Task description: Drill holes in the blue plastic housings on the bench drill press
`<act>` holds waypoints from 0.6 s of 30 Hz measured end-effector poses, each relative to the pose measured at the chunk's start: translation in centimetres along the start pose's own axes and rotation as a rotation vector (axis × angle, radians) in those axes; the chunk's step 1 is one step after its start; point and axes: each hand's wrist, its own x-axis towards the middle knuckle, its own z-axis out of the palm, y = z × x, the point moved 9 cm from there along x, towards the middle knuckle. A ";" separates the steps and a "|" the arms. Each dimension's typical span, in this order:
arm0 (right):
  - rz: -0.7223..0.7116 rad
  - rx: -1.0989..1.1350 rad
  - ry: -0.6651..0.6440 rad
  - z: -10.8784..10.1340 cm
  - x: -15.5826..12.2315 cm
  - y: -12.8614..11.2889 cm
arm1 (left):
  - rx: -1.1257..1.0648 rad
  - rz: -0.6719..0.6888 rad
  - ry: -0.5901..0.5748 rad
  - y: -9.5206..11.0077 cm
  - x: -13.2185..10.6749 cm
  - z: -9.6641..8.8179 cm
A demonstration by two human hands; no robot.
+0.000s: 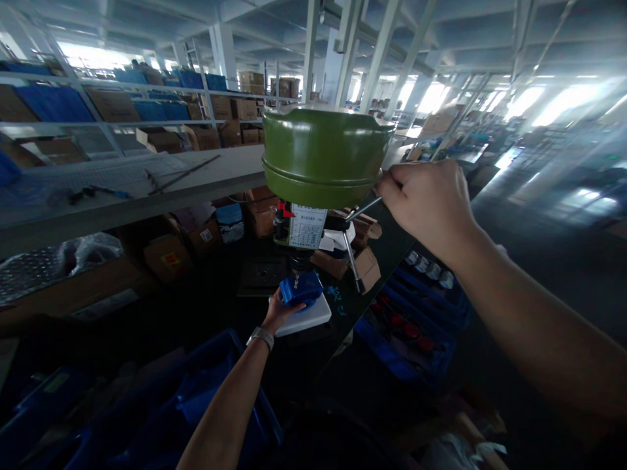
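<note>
A green bench drill press (323,156) stands in front of me on a dark bench. My right hand (427,203) is closed round the end of its metal feed lever (363,210), raised at the machine's right side. Lower down, my left hand (277,312) grips a small blue part (302,288) that rests on a white block (307,317) under the drill spindle. A watch sits on my left wrist. A white label with a chart hangs on the front of the machine.
Blue bins (147,411) sit at the lower left and a blue tray with small red and white parts (416,326) at the right. A long shelf (127,189) with tools and cardboard boxes runs behind. Cardboard boxes (169,256) lie beneath it.
</note>
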 end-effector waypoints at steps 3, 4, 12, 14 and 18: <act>-0.050 0.018 0.050 -0.7 -0.8 -0.5 | 0.011 0.002 0.007 -0.4 0.2 -0.1; -0.054 0.020 0.059 -0.8 -1.1 -0.6 | 0.015 0.003 0.009 -0.5 0.3 -0.1; -0.006 0.034 0.012 -1.0 -2.0 -0.9 | 0.012 0.029 -0.016 -0.5 0.4 0.0; 0.008 0.033 0.008 -1.0 -2.2 -0.9 | 0.018 0.036 -0.013 -0.7 0.5 0.0; -0.026 0.038 0.043 -1.3 -2.8 -1.3 | 0.073 0.069 -0.003 -1.2 0.9 -0.2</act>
